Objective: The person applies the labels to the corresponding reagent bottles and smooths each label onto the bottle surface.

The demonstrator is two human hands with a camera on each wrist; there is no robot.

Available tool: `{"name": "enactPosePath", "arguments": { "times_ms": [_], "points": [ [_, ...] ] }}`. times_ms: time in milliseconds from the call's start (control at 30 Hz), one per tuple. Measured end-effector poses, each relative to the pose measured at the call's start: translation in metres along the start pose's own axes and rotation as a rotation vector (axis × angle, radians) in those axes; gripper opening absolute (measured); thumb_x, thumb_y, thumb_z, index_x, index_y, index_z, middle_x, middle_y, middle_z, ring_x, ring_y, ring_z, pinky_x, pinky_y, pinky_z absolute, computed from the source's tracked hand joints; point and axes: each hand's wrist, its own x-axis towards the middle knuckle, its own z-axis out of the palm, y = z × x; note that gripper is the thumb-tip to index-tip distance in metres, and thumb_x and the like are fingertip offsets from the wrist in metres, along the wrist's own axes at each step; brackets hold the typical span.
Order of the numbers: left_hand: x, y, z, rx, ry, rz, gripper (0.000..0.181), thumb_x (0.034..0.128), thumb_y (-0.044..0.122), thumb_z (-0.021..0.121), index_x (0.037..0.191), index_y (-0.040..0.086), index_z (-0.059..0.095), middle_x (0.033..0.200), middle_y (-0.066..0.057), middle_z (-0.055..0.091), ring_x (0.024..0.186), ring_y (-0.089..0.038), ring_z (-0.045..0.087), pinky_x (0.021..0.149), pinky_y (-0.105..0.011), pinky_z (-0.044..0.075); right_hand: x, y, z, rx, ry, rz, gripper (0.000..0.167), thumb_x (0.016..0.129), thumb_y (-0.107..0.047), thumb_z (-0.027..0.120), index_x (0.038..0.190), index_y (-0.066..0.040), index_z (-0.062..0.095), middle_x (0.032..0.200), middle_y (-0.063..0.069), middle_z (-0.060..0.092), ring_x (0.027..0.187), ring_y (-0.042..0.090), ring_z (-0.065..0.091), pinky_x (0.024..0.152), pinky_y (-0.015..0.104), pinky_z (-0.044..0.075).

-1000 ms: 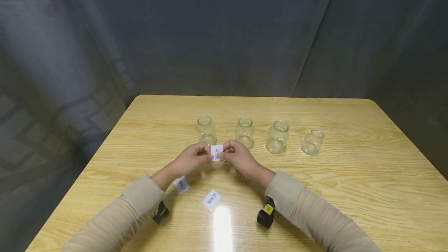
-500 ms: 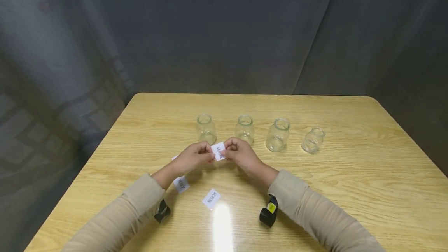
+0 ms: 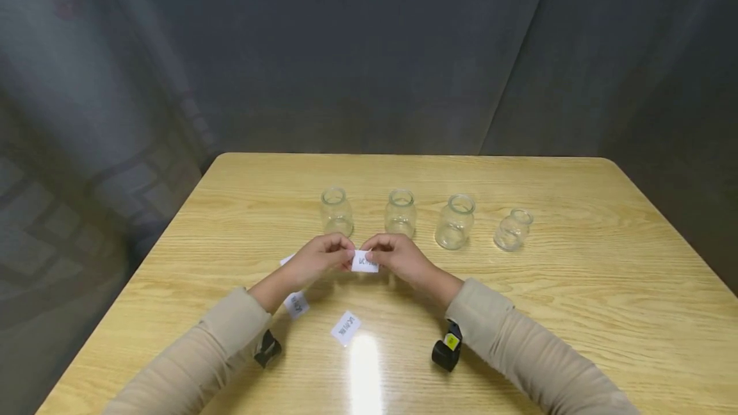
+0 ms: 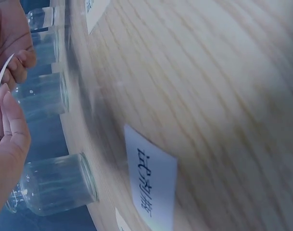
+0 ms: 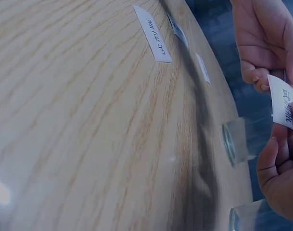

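Between both hands, above the table, is a small white paper label [image 3: 362,264] with dark handwriting. My left hand [image 3: 314,264] pinches its left side between thumb and fingers. At the other side, the thumb and fingers of my right hand [image 3: 405,261] grip it too. The right wrist view shows the writing on this label [image 5: 281,98] with the thumb over part of it. Below the hands, two similar labels lie on the table, one nearer the middle [image 3: 346,328] and one by the left forearm [image 3: 296,305]. A third label [image 3: 286,260] is mostly hidden behind the left hand.
Several clear glass jars stand in a row beyond the hands: a left one [image 3: 337,211], a second [image 3: 400,211], a third [image 3: 455,223] and a smaller one [image 3: 512,230] at the right. They rest on a wood-grain table [image 3: 605,287]. A grey curtain [image 3: 369,56] hangs behind.
The held label has turned in the fingers, from sideways writing through a tilt to writing running across. The hands have come slightly lower in the head view. Jars and loose labels have stayed put.
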Motion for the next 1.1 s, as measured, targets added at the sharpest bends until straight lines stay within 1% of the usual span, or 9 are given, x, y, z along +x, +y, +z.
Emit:
{"name": "enactPosePath", "arguments": {
  "times_ms": [100,333,467,600,767,900,967,1033,1100],
  "points": [
    [0.000,0.001,0.000,0.004,-0.005,-0.009,0.019,0.0888,0.008,0.044,0.096,-0.008,0.051,0.084,-0.009,0.055,0.079,-0.019,0.054,0.080,-0.046,0.042,0.000,-0.001,-0.001,-0.034,-0.007,-0.006,0.015,0.079,0.004,0.053,0.093,0.009,0.058,0.086,0.008,0.057,0.074,0.014,0.051,0.066,0.027,0.045],
    [0.000,-0.002,-0.001,0.000,-0.014,-0.037,0.019,0.0882,0.007,0.046,0.095,-0.009,0.052,0.082,-0.009,0.057,0.079,-0.018,0.056,0.078,-0.041,0.045,0.000,0.001,-0.002,-0.098,-0.002,-0.016,0.009,0.078,0.000,0.057,0.086,0.004,0.057,0.074,0.005,0.052,0.070,0.015,0.048,0.066,0.038,0.046],
    [0.000,-0.003,-0.002,-0.003,-0.025,-0.042,0.019,0.0881,0.008,0.047,0.095,-0.008,0.052,0.083,-0.010,0.058,0.080,-0.019,0.056,0.078,-0.038,0.046,0.000,0.002,-0.002,-0.095,-0.004,-0.022,0.009,0.078,0.000,0.058,0.085,0.004,0.057,0.074,0.005,0.052,0.070,0.016,0.049,0.065,0.037,0.046],
    [0.001,-0.005,-0.003,-0.003,-0.024,-0.041,0.019,0.0876,0.010,0.048,0.095,-0.007,0.053,0.083,-0.010,0.058,0.080,-0.019,0.057,0.077,-0.037,0.046,0.001,0.000,-0.003,-0.091,0.004,-0.026,0.010,0.077,0.001,0.058,0.086,0.005,0.058,0.074,0.005,0.053,0.069,0.015,0.048,0.064,0.035,0.046],
    [0.002,-0.008,-0.005,0.005,0.013,-0.028,0.018,0.0863,0.011,0.051,0.092,-0.006,0.054,0.082,-0.009,0.059,0.079,-0.019,0.057,0.078,-0.036,0.046,0.001,-0.002,-0.002,-0.143,0.064,-0.032,0.012,0.075,0.000,0.061,0.086,0.005,0.057,0.074,0.006,0.054,0.067,0.015,0.049,0.062,0.033,0.046],
    [0.002,-0.009,-0.007,0.024,0.066,-0.025,0.018,0.0854,0.011,0.052,0.091,-0.005,0.055,0.081,-0.008,0.058,0.078,-0.019,0.057,0.075,-0.033,0.047,0.001,-0.002,-0.001,-0.178,0.160,-0.023,0.014,0.075,0.001,0.063,0.086,0.004,0.056,0.076,0.007,0.054,0.069,0.015,0.049,0.061,0.026,0.046],
    [0.002,-0.010,-0.008,0.010,0.083,-0.033,0.017,0.0850,0.010,0.053,0.091,-0.006,0.055,0.081,-0.009,0.058,0.078,-0.019,0.057,0.075,-0.034,0.047,0.001,-0.001,0.000,-0.177,0.206,-0.017,0.014,0.074,0.001,0.063,0.085,0.003,0.055,0.076,0.007,0.054,0.068,0.015,0.049,0.058,0.023,0.044],
    [0.002,-0.010,-0.008,-0.003,0.090,-0.033,0.018,0.0848,0.010,0.053,0.091,-0.007,0.054,0.080,-0.009,0.058,0.077,-0.018,0.057,0.076,-0.035,0.047,0.000,0.000,0.001,-0.172,0.216,-0.018,0.013,0.074,0.001,0.063,0.084,0.003,0.055,0.076,0.006,0.053,0.067,0.014,0.048,0.056,0.021,0.042],
    [0.002,-0.010,-0.008,-0.019,0.090,-0.032,0.018,0.0847,0.009,0.053,0.091,-0.008,0.054,0.080,-0.008,0.058,0.077,-0.018,0.056,0.077,-0.036,0.047,-0.001,0.001,0.003,-0.163,0.188,-0.026,0.013,0.075,0.001,0.063,0.084,0.003,0.054,0.076,0.006,0.054,0.066,0.014,0.048,0.056,0.022,0.042]
  ]
}}
